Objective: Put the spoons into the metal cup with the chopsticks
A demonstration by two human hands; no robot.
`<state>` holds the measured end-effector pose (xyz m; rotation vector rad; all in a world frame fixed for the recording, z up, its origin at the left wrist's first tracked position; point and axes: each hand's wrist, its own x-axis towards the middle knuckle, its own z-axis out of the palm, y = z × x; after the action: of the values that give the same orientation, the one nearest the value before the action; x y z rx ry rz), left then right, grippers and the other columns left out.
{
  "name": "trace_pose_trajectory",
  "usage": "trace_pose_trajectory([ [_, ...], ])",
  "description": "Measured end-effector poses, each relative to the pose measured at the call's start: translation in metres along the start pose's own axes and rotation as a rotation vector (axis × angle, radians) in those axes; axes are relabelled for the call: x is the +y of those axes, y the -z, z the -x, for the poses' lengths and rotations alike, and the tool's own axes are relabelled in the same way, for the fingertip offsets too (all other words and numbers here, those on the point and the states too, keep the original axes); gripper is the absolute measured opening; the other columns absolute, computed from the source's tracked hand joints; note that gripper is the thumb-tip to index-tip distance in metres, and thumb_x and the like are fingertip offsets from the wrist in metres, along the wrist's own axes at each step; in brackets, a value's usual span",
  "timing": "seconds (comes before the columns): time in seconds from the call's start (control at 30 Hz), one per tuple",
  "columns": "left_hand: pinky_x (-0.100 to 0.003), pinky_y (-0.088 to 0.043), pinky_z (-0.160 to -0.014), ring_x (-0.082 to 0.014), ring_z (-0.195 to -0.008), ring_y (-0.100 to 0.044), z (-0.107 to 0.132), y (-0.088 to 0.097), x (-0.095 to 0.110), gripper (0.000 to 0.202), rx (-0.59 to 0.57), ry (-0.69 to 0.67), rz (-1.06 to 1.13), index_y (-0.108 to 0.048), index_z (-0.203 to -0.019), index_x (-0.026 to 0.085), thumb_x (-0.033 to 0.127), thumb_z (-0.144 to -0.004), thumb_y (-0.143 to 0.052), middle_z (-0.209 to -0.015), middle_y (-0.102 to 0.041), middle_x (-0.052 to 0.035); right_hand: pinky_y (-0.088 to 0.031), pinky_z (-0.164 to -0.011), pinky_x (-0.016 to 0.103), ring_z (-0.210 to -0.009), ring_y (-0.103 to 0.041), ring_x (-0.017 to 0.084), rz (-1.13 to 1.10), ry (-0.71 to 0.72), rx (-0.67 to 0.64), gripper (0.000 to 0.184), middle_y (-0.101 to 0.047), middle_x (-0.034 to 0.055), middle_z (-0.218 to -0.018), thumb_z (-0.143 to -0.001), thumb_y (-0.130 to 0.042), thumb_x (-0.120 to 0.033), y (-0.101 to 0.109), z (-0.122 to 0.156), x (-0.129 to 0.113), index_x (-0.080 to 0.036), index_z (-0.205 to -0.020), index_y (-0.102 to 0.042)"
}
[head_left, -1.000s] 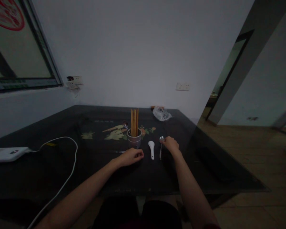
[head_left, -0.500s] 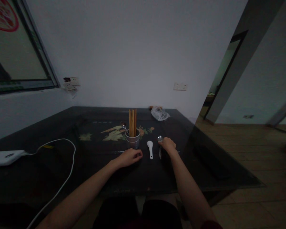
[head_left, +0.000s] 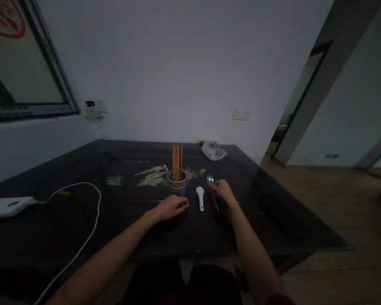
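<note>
My right hand (head_left: 222,189) pinches a metal spoon (head_left: 211,186) near its bowl, and the bowl end is raised a little off the dark table (head_left: 82,237) while the handle slants toward me. To its left a white ceramic spoon (head_left: 200,196) lies flat. My left hand (head_left: 171,207) rests curled on the table just in front of a small cup (head_left: 177,186) that holds several upright wooden chopsticks (head_left: 177,167) and another metal spoon (head_left: 165,166). What, if anything, the left fingers hold is hidden.
A white device (head_left: 6,206) with a looping white cable (head_left: 92,212) lies at the table's left. A crumpled clear plastic bag (head_left: 213,151) sits at the far edge by the wall. The table's right edge drops to a wooden floor (head_left: 336,203).
My right hand has lifted the metal spoon's bowl end and swung it slightly left, so the spoon now slants. The left hand has stayed put.
</note>
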<state>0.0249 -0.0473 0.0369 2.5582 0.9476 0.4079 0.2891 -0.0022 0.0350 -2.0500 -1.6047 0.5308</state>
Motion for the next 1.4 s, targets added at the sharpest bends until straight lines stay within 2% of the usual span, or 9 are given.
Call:
trace_pose_trajectory([
  [0.17,-0.020,-0.036,-0.061,-0.0116,-0.066,-0.057,0.002,0.005,0.004,0.021,0.073,-0.062,-0.042,-0.062,-0.088,0.019,0.029,-0.089,-0.044,-0.073,-0.063,-0.0005,-0.038,-0.044,0.020,-0.046,-0.058,0.013,-0.502,0.130,-0.044,0.027,-0.068,0.0055,-0.057,-0.070,-0.067,-0.040,0.000,-0.002,-0.003,-0.015,-0.060,-0.063],
  [0.27,-0.021,-0.034,-0.060,-0.0111,-0.063,-0.053,0.006,0.019,0.005,0.029,0.170,-0.083,-0.055,-0.062,-0.078,0.017,0.033,-0.091,-0.041,-0.068,-0.060,-0.0004,-0.039,-0.042,0.019,-0.045,-0.058,0.012,-0.813,0.199,-0.075,0.027,-0.069,0.0053,-0.058,-0.064,-0.072,-0.040,0.004,0.002,-0.010,-0.014,-0.066,-0.063],
  [0.37,-0.022,-0.031,-0.056,-0.0108,-0.057,-0.048,0.011,0.038,-0.005,0.037,0.253,0.007,-0.025,-0.058,-0.068,0.016,0.038,-0.091,-0.040,-0.061,-0.055,0.0006,-0.043,-0.044,0.019,-0.051,-0.063,0.013,-1.013,0.228,-0.101,0.032,-0.070,0.0060,-0.063,-0.059,-0.077,-0.037,0.010,0.006,-0.015,-0.014,-0.077,-0.064],
  [0.53,-0.024,-0.028,-0.050,-0.0122,-0.051,-0.045,0.018,0.056,-0.044,0.043,0.226,0.251,0.054,-0.054,-0.058,0.016,0.054,-0.079,-0.053,-0.053,-0.050,0.0016,-0.044,-0.044,0.019,-0.054,-0.065,0.015,-1.176,0.213,-0.098,0.039,-0.071,0.0052,-0.064,-0.055,-0.081,-0.034,0.015,0.013,-0.023,-0.014,-0.083,-0.062],
  [0.63,-0.026,-0.036,-0.054,-0.0161,-0.060,-0.053,0.016,0.049,-0.064,0.041,0.315,0.328,0.111,-0.060,-0.075,0.016,0.056,-0.067,-0.066,-0.067,-0.059,-0.0014,-0.046,-0.047,0.020,-0.057,-0.065,0.015,-1.204,0.226,-0.080,0.038,-0.071,0.0045,-0.064,-0.055,-0.080,-0.036,0.016,0.016,-0.026,-0.015,-0.080,-0.061],
  [0.73,-0.033,-0.047,-0.073,-0.0218,-0.084,-0.060,0.008,0.032,-0.070,0.061,0.419,0.248,0.311,-0.056,-0.108,0.014,0.046,-0.060,-0.075,-0.096,-0.064,-0.0083,-0.048,-0.050,0.021,-0.060,-0.065,0.015,-1.216,0.247,-0.064,0.036,-0.071,0.0048,-0.066,-0.055,-0.079,-0.038,0.016,0.019,-0.029,-0.015,-0.076,-0.061],
  [0.83,-0.041,-0.043,-0.094,-0.0256,-0.108,-0.056,-0.004,0.014,-0.065,0.077,0.458,0.163,0.549,-0.045,-0.125,0.015,0.036,-0.060,-0.078,-0.121,-0.056,-0.0146,-0.049,-0.052,0.021,-0.059,-0.065,0.014,-1.227,0.254,-0.059,0.035,-0.072,0.0049,-0.067,-0.055,-0.080,-0.038,0.015,0.019,-0.030,-0.015,-0.074,-0.061],
  [1.0,-0.048,-0.035,-0.104,-0.0280,-0.120,-0.050,-0.015,-0.004,-0.060,0.082,0.489,0.197,0.722,-0.040,-0.127,0.015,0.028,-0.058,-0.081,-0.130,-0.051,-0.0176,-0.050,-0.050,0.021,-0.061,-0.066,0.015,-1.259,0.288,-0.042,0.031,-0.071,0.0032,-0.067,-0.058,-0.079,-0.038,0.015,0.020,-0.033,-0.016,-0.070,-0.061],
  [1.4,-0.050,-0.035,-0.105,-0.0291,-0.119,-0.051,-0.016,-0.003,-0.065,0.081,0.495,0.199,0.879,-0.042,-0.127,0.013,0.026,-0.057,-0.082,-0.127,-0.055,-0.0181,-0.050,-0.049,0.019,-0.064,-0.067,0.015,-1.347,0.312,0.034,0.030,-0.069,0.0022,-0.065,-0.056,-0.081,-0.034,0.016,0.030,-0.052,-0.016,-0.073,-0.064],
])
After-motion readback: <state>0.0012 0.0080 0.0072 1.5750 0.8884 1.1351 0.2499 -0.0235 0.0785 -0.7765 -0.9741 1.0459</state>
